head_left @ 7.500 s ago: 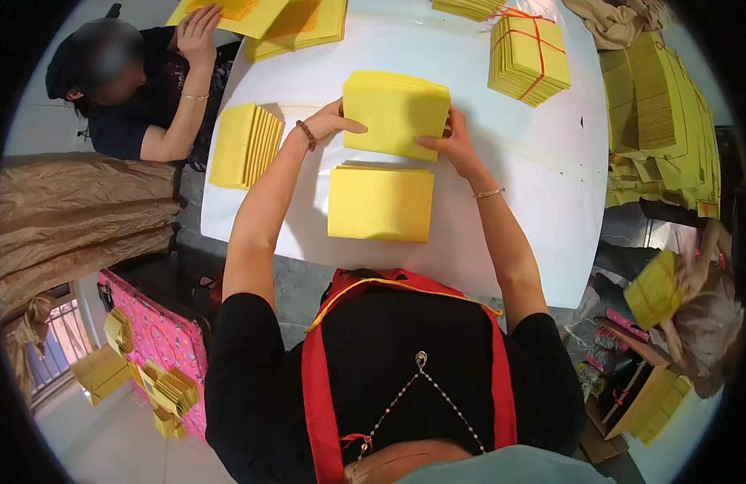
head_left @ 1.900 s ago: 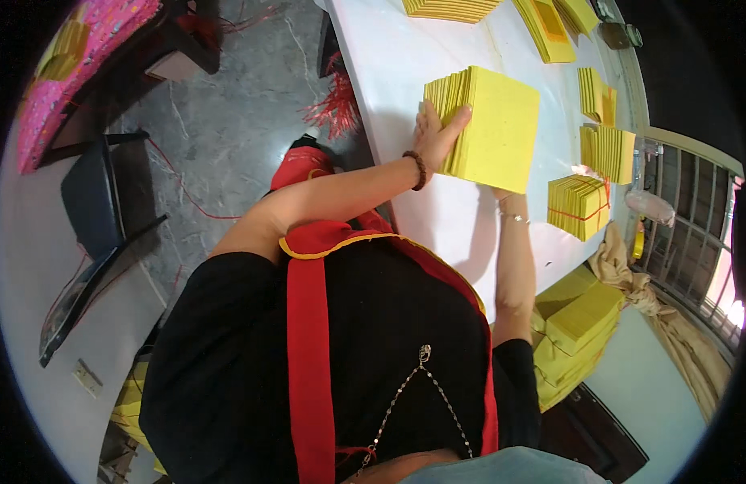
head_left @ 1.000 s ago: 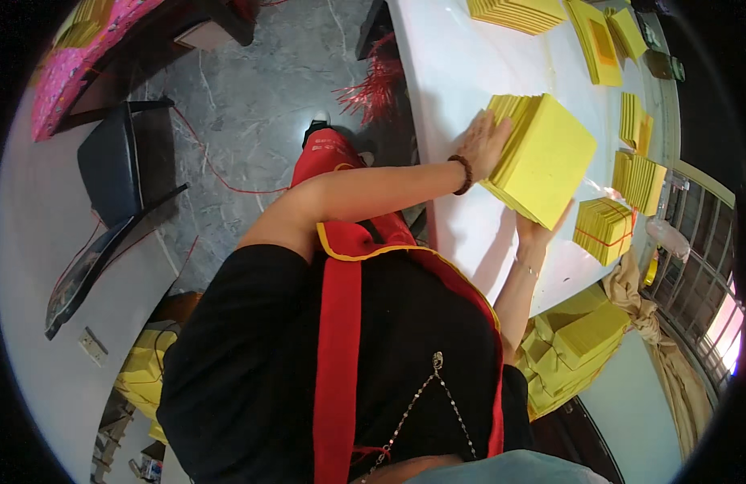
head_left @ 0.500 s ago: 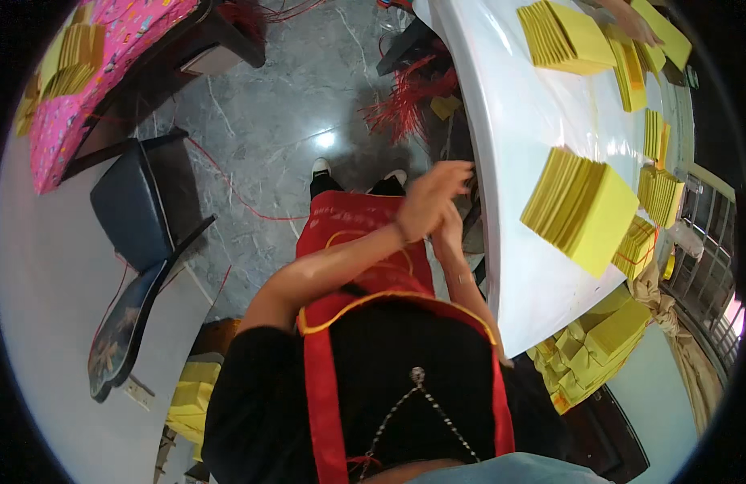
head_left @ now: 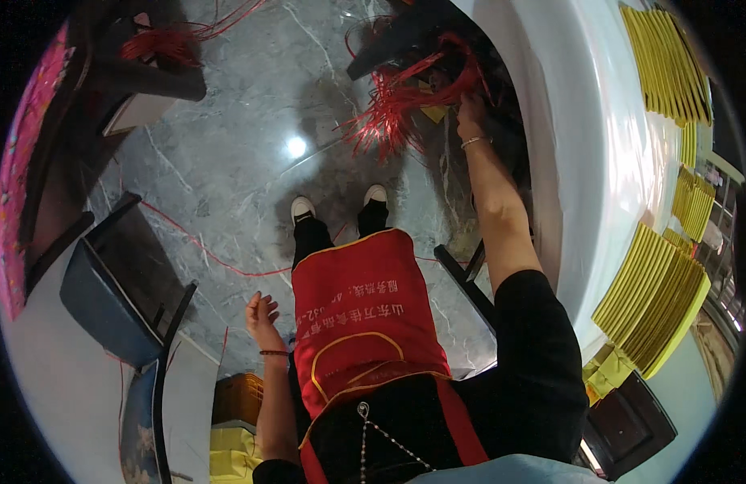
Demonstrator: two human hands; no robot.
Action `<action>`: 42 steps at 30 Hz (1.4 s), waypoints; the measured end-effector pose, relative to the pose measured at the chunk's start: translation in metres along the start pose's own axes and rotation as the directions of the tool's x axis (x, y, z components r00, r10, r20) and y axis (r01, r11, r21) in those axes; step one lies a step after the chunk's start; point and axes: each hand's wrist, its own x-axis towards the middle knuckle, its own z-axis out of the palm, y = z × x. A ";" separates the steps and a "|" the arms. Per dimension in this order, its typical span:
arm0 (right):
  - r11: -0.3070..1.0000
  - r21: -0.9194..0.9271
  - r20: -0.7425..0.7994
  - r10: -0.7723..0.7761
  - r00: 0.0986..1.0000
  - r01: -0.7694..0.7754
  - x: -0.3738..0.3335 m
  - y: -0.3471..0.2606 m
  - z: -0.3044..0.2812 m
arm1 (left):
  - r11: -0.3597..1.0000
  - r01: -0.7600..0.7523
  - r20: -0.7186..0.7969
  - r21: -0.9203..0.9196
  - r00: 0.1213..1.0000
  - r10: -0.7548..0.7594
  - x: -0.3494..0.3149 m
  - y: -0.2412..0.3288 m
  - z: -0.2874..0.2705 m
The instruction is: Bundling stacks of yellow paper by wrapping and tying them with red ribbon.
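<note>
My right hand (head_left: pixel 472 118) reaches forward and low beside the white-covered table, its fingers closed at the near end of a bundle of red plastic strings (head_left: pixel 395 109). The fingertips are partly hidden there. Loose ends of the strings fan out leftward over the grey floor. A small yellow piece (head_left: pixel 432 111) lies among the strings. My left hand (head_left: pixel 262 316) hangs at my left side, loosely curled with fingers apart and nothing visible in it.
Fanned yellow paper stacks (head_left: pixel 651 298) stand on the white-covered table (head_left: pixel 562 145) at right. A dark chair (head_left: pixel 115 302) is at left. More red string (head_left: pixel 167 47) lies at the far left, and one long red strand (head_left: pixel 220 260) crosses the floor near my feet.
My hands, together over the apron before, have parted. The right one has reached forward to the red strings; the left has dropped to my side. The view has turned, shifting the table.
</note>
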 end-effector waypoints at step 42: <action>0.128 0.544 0.821 -0.286 0.495 -0.829 -0.302 -0.262 -0.149 | 0.972 -0.214 0.687 0.094 0.721 0.093 -0.080 0.137 -0.104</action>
